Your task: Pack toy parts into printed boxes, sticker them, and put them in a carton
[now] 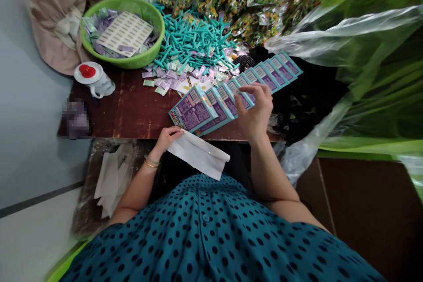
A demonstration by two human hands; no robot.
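Observation:
My left hand (pixel 168 137) pinches one end of a white sheet of paper (pixel 200 154), which slopes down to the right over my lap, its far edge curled. My right hand (pixel 256 112) is over the row of flat purple and teal boxes (pixel 194 108), thumb and fingers curved and apart, with nothing seen between them. The boxes overlap in a slanting line from the table's front edge to the back right, printed faces and barcodes upward. Whether my right fingertips touch a box, I cannot tell.
Behind the boxes lie a heap of teal sticks (pixel 194 37) and small sachets (pixel 165 79). A green basket (pixel 86 44) holds sachets and a sticker sheet (pixel 127 31). A lidded cup (pixel 102 86) stands left. Clear plastic (pixel 307 158) hangs right, above a cardboard box (pixel 363 194).

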